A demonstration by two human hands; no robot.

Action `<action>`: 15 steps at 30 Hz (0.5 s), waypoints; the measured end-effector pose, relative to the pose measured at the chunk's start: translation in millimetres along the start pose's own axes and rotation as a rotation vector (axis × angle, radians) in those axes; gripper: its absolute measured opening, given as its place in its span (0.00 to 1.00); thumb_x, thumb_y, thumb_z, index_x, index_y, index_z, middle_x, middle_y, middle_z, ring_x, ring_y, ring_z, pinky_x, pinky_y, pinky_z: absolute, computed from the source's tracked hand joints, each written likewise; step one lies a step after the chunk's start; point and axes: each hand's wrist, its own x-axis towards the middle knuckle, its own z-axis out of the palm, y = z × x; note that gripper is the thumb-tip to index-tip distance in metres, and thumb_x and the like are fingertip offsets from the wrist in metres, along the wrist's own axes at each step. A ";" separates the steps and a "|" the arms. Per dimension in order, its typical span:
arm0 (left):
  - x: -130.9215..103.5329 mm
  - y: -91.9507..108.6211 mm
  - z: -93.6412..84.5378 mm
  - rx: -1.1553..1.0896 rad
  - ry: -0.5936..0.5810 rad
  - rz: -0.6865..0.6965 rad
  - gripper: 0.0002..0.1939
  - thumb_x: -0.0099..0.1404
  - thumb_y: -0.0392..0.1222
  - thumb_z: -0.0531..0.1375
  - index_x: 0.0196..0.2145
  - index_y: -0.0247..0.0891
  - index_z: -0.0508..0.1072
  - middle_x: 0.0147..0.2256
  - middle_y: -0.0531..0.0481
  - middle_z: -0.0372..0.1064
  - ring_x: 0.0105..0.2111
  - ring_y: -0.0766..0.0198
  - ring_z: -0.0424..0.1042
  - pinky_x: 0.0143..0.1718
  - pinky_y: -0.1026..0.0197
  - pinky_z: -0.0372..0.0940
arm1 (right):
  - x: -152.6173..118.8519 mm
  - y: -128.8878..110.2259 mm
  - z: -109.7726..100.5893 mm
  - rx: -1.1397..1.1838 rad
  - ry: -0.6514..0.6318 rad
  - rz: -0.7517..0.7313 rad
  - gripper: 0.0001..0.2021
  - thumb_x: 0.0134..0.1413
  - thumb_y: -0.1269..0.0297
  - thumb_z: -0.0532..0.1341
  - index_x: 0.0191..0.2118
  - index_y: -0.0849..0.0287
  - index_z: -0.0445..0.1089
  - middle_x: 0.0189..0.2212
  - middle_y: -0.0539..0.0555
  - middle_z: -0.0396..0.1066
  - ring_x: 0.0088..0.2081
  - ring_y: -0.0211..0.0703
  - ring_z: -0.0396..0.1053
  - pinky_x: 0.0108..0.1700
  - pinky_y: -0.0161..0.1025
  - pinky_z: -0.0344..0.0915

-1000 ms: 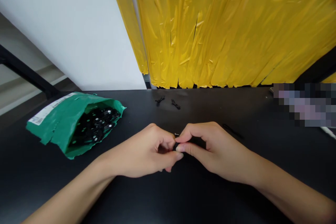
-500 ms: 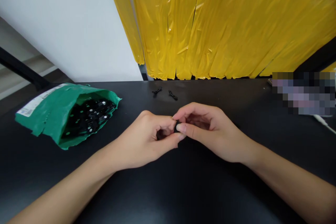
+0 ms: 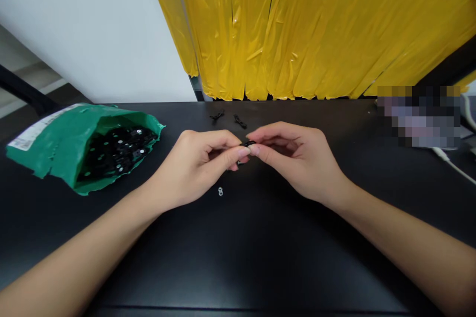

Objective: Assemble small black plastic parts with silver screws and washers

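Observation:
Between the fingertips of both hands is a small black piece [image 3: 248,143], mostly covered by the fingers. My left hand [image 3: 208,163] pinches its left side, and my right hand [image 3: 293,158] pinches its right side with thumb and index finger. A small clear piece shaped like a figure eight [image 3: 220,191] lies on the black table just below my left hand. Beyond the hands, two small black parts rest on the table, one on the left [image 3: 217,117] and one on the right [image 3: 240,121].
An open green bag [image 3: 67,151] full of black parts with shiny discs [image 3: 119,153] lies at the left. Yellow plastic sheeting [image 3: 316,25] hangs behind the black table [image 3: 253,257]. A blurred-out object [image 3: 420,121] and a white cable [image 3: 451,161] are at the right.
The small clear piece now shows on the table below my left hand. Both hands sit higher in the view, and the black piece shows more between the fingertips. The whole scene has shifted slightly up.

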 end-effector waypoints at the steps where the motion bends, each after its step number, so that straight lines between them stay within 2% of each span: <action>1: 0.0 -0.5 0.0 0.003 -0.001 -0.001 0.12 0.72 0.46 0.64 0.33 0.37 0.81 0.26 0.54 0.79 0.26 0.70 0.75 0.27 0.72 0.65 | 0.5 0.1 -2.2 -0.071 -0.036 -0.024 0.08 0.63 0.63 0.70 0.46 0.57 0.80 0.39 0.51 0.83 0.39 0.42 0.80 0.44 0.38 0.75; 3: -0.3 -0.5 -0.2 -0.001 -0.016 -0.006 0.11 0.72 0.45 0.65 0.34 0.38 0.81 0.26 0.55 0.79 0.26 0.71 0.75 0.27 0.73 0.65 | 1.2 -0.1 -6.3 -0.223 -0.137 -0.109 0.06 0.68 0.65 0.65 0.44 0.58 0.80 0.36 0.50 0.81 0.37 0.38 0.77 0.41 0.36 0.70; 6: -1.1 1.8 -1.6 -0.043 -0.064 -0.011 0.09 0.72 0.43 0.65 0.34 0.39 0.81 0.27 0.57 0.79 0.27 0.72 0.76 0.28 0.75 0.66 | 0.9 -1.2 -10.0 -0.317 -0.236 -0.233 0.08 0.69 0.67 0.62 0.37 0.62 0.77 0.30 0.49 0.76 0.31 0.34 0.71 0.36 0.34 0.64; 12: -1.3 7.6 -2.3 -0.369 -0.233 -0.120 0.09 0.73 0.39 0.64 0.34 0.39 0.81 0.30 0.57 0.80 0.30 0.73 0.78 0.34 0.75 0.71 | -1.3 -5.0 -9.8 -0.251 -0.257 -0.280 0.10 0.66 0.68 0.64 0.31 0.62 0.72 0.26 0.48 0.71 0.28 0.31 0.66 0.32 0.32 0.60; 15: 0.6 5.9 1.1 -0.576 -0.260 -0.234 0.14 0.75 0.46 0.63 0.33 0.38 0.80 0.30 0.54 0.79 0.30 0.70 0.78 0.33 0.72 0.74 | -1.0 -5.0 -9.1 -0.275 -0.234 -0.320 0.11 0.68 0.67 0.63 0.31 0.62 0.71 0.26 0.47 0.70 0.28 0.31 0.65 0.32 0.31 0.60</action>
